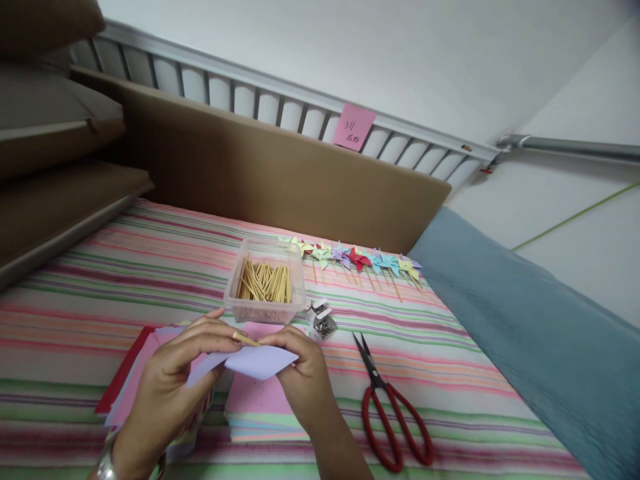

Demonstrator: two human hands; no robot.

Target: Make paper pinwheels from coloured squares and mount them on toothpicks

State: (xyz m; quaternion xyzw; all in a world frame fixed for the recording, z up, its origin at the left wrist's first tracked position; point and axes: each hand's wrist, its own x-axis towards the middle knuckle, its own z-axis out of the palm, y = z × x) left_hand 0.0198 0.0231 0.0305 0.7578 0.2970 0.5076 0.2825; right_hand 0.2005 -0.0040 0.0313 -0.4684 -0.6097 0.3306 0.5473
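"Where's the lavender paper (263,361) from your end?"

"I see it raised between both hands, above a pink-topped stack of paper (263,400). It's folded or curved; I can't tell which. A short wooden stick (247,339) lies along its upper edge."

"And the hands?"

"On my feed, the left hand (173,370) pinches the paper's left side, thumb underneath, a fingertip at the stick's near end. The right hand (306,380) pinches the right side, its thumb hidden from me."

"What's around them?"

"Partly behind the left hand I've got loose coloured sheets (131,373), red outermost. Just beyond the hands sits a clear box (265,312) of wooden sticks (267,283), with small bags of metal bits (325,325) beside it. To the right, red-handled scissors (376,380) lie with blades slightly parted."

"Farther out?"

"A row of paper pinwheels (359,259) on the striped cloth (465,413), near a brown panel (280,173). Above that I make out a pink note (354,127) on the white slatted rail (217,90)."
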